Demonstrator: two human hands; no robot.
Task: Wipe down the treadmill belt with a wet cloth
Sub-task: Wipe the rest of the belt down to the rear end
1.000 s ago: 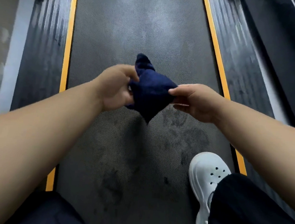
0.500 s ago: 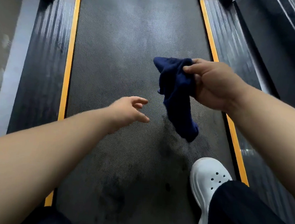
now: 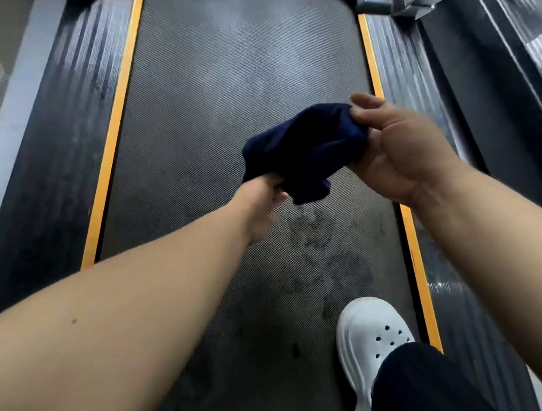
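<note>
Navy cloth (image 3: 303, 146), bunched and hanging in the air above the treadmill belt (image 3: 206, 103), was held between a person's two hands. The right hand (image 3: 400, 154) pinched the cloth's upper right edge between thumb and fingers. The left hand (image 3: 258, 204) reached up to the cloth's lower left edge and touched it (its fingertips were hidden under the fabric, so whether it gripped could not be told). The dark textured belt ran between two yellow stripes (image 3: 110, 134) and ribbed black side rails (image 3: 59, 123). Dark smudges (image 3: 313, 231) marked the belt below the cloth. A white perforated shoe (image 3: 369, 336) stood on the belt near its right stripe.
</note>
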